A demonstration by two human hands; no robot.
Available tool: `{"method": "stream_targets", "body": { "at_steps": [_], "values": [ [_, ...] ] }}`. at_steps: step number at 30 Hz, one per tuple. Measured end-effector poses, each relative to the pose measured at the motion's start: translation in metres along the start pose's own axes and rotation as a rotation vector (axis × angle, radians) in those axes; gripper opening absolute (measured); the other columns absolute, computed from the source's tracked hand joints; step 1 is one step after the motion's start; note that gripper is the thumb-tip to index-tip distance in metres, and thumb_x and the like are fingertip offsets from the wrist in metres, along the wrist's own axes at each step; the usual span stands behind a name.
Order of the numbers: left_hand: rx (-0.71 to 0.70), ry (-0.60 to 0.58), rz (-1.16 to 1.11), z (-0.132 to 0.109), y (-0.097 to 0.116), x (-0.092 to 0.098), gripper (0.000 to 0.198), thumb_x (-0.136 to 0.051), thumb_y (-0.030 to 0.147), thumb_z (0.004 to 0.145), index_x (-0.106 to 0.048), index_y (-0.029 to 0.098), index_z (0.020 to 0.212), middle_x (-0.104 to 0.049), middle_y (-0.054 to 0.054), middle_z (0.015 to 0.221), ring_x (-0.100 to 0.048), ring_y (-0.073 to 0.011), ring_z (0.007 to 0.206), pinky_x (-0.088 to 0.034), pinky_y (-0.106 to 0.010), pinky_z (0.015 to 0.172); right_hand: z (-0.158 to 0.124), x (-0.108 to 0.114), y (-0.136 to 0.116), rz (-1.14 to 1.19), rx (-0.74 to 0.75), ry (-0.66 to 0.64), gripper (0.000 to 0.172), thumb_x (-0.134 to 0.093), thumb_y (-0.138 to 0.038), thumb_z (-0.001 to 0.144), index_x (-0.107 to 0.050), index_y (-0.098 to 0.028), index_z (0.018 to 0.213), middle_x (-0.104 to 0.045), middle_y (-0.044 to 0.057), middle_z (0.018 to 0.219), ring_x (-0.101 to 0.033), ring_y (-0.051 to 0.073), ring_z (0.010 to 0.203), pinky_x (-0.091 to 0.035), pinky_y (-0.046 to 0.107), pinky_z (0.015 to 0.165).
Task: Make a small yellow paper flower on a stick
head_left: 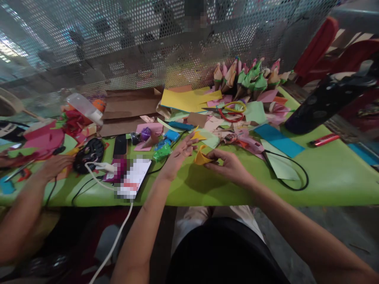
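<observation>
My right hand (226,165) pinches a small piece of yellow paper (201,157), curled into a cone, between thumb and fingers just above the green table. To its left, my left hand (180,154) is open, its fingers stretched out towards the far side and apart from the cone. Another yellow scrap (199,134) shows right at the left fingertips; I cannot tell whether they touch it. Beyond my hands lie scissors (232,112) with red and yellow handles among paper offcuts. A pinkish tool with a black cord (250,145) rests to the right.
Several wrapped paper cones (251,81) stand at the back right. A dark tumbler (319,104) and a red marker (325,140) are at right. A phone (134,179) with a white cable lies left, near a co-worker's hand (59,165). Yellow sheets (189,100) lie behind.
</observation>
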State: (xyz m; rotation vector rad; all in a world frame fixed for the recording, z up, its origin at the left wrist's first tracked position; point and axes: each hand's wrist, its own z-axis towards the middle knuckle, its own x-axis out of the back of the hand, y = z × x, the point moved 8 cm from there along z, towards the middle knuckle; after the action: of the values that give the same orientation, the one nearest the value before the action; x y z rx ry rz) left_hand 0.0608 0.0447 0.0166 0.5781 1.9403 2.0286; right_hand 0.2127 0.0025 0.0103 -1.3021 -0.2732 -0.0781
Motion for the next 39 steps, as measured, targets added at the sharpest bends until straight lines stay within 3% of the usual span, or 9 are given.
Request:
{"method": "stream_targets", "body": {
  "at_steps": [4,9,15,21,27,33,39],
  "values": [
    [-0.013,-0.119,-0.011,0.005,0.007,-0.006,0.047,-0.066,0.039,0.086,-0.066,0.024,0.131,-0.068,-0.011,0.132,-0.062,-0.0249,0.122,-0.047,-0.037,0.101,-0.001,-0.004,-0.001,0.016,-0.001,-0.054,0.011,-0.066,-0.03,0.077,-0.068,-0.02,0.081,-0.071,0.001,0.078,-0.063,0.018,0.071,-0.05,0.029,0.068],
    [0.012,-0.038,-0.094,0.004,-0.004,0.004,0.031,-0.071,0.045,0.082,-0.076,0.02,0.1,-0.076,-0.008,0.103,-0.067,-0.022,0.096,-0.05,-0.035,0.088,0.002,0.005,0.002,0.041,-0.035,-0.013,0.014,-0.067,-0.033,0.076,-0.071,-0.02,0.081,-0.071,0.001,0.076,-0.061,0.017,0.068,-0.048,0.029,0.065],
    [-0.021,-0.047,-0.036,-0.003,0.003,0.006,0.039,-0.076,0.054,0.077,-0.073,0.019,0.095,-0.072,-0.006,0.097,-0.063,-0.0206,0.093,-0.047,-0.032,0.085,0.003,0.011,0.002,0.023,-0.027,0.027,0.014,-0.069,-0.033,0.076,-0.072,-0.02,0.081,-0.07,0.002,0.075,-0.06,0.017,0.068,-0.047,0.029,0.065],
    [-0.025,0.019,-0.065,-0.005,0.006,0.002,0.033,-0.084,0.045,0.071,-0.068,0.018,0.081,-0.065,0.0,0.08,-0.058,-0.0145,0.078,-0.046,-0.027,0.075,0.003,0.013,0.002,0.019,0.003,0.051,0.011,-0.07,-0.029,0.075,-0.072,-0.019,0.081,-0.069,0.002,0.076,-0.062,0.017,0.07,-0.049,0.03,0.067],
    [0.002,0.105,-0.185,-0.005,-0.009,0.001,0.029,-0.085,0.035,0.068,-0.064,0.018,0.079,-0.06,0.004,0.071,-0.053,-0.0101,0.064,-0.044,-0.023,0.06,0.002,0.011,0.017,0.276,-0.15,0.041,0.032,-0.079,-0.04,0.074,-0.071,-0.019,0.096,-0.071,0.003,0.086,-0.064,0.018,0.077,-0.05,0.031,0.071],
    [-0.031,0.179,-0.267,-0.005,-0.018,0.003,0.033,-0.087,0.035,0.067,-0.062,0.018,0.08,-0.062,0.004,0.07,-0.057,-0.009,0.062,-0.048,-0.023,0.062,0.003,0.01,0.022,0.413,-0.16,0.086,0.039,-0.084,-0.041,0.072,-0.068,-0.022,0.102,-0.068,0.001,0.085,-0.061,0.016,0.078,-0.049,0.03,0.072],
    [-0.041,0.175,-0.224,-0.008,-0.025,0.005,0.033,-0.087,0.037,0.068,-0.064,0.018,0.082,-0.069,0.0,0.079,-0.066,-0.0136,0.072,-0.052,-0.026,0.069,0.004,0.011,0.018,0.508,-0.158,0.115,0.042,-0.085,-0.04,0.071,-0.066,-0.024,0.105,-0.067,0.0,0.084,-0.06,0.015,0.076,-0.046,0.028,0.069]
  ]
}}
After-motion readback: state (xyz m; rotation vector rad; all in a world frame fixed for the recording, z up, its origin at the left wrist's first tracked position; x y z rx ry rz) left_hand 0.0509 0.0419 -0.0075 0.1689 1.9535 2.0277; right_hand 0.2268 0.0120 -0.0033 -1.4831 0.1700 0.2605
